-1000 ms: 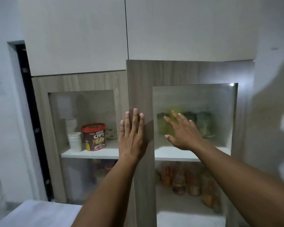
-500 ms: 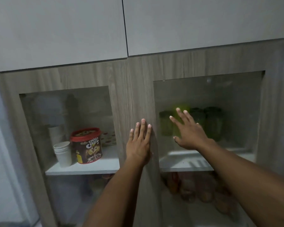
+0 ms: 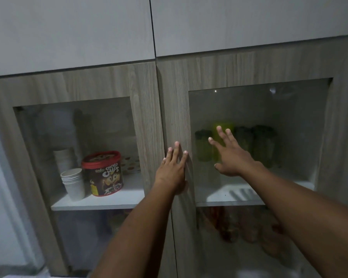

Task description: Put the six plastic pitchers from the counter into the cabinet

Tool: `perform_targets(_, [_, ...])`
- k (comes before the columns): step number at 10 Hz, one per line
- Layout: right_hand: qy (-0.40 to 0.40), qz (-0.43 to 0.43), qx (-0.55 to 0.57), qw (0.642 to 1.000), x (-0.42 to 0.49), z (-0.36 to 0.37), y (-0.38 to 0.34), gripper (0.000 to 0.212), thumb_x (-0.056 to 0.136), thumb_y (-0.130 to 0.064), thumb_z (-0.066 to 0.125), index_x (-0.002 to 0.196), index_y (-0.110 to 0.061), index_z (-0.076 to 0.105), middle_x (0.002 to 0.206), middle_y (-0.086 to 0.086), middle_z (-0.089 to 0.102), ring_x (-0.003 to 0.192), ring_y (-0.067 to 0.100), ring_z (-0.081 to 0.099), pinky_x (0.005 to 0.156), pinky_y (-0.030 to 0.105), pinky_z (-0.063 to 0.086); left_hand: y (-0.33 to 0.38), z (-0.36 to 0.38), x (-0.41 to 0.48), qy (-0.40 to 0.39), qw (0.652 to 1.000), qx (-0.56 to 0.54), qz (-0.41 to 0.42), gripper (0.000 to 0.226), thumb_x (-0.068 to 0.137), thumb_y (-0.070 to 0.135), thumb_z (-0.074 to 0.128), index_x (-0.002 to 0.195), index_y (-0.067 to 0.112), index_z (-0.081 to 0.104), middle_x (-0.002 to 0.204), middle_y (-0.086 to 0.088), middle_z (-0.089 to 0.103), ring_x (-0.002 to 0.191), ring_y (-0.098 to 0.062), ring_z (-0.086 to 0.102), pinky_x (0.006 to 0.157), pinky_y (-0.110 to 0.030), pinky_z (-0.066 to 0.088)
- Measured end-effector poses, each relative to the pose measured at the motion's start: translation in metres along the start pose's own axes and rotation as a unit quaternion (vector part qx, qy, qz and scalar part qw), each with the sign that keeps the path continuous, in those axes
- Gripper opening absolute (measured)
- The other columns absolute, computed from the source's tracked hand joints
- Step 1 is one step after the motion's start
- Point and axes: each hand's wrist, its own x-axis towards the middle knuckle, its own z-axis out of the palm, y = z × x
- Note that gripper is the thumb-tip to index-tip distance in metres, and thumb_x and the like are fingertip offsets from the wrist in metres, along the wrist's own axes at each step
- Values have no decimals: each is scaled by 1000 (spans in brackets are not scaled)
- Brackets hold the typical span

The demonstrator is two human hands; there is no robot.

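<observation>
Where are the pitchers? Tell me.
The pitchers stand on the right shelf behind the glass door, just beyond the right hand.

A home kitchen or pantry: wood-grain cabinet doors (image 3: 175,101) with glass panes show shelves holding a tub of chocolate cereal (image 3: 103,173), stacked paper cups (image 3: 73,183), green pitchers (image 3: 255,143) and, lower down, blurred jars (image 3: 239,225); plain pale cupboards (image 3: 72,31) above.

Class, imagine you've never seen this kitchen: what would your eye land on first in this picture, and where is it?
First, two bare hands pressed flat on the wood-framed right door: the left hand on its frame, the right hand on the glass. Behind that glass stand dim green pitchers. In the left compartment, a red-lidded Choco Chips tub sits beside stacked paper cups.
</observation>
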Motion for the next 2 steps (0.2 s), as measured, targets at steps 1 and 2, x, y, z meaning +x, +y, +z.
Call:
perform_targets(1, [-30, 12, 48, 998, 3, -4, -7, 85, 87, -37, 65, 157, -34, 17, 166, -7, -19, 155, 25, 0, 114, 53, 34, 2, -7, 2, -22, 1000, -13, 3, 104, 92, 34, 67, 161, 23, -10, 168, -13, -15, 156, -35, -2, 125, -48, 11])
perform_targets(2, [-70, 23, 112, 991, 6, -3, -11, 87, 87, -35, 66, 158, -31, 16, 168, 3, 9, 152, 30, 20, 117, 49, 31, 4, -14, 6, -42, 999, -23, 13, 105, 91, 34, 67, 160, 25, -11, 170, -12, -2, 156, -36, 2, 125, -51, 14])
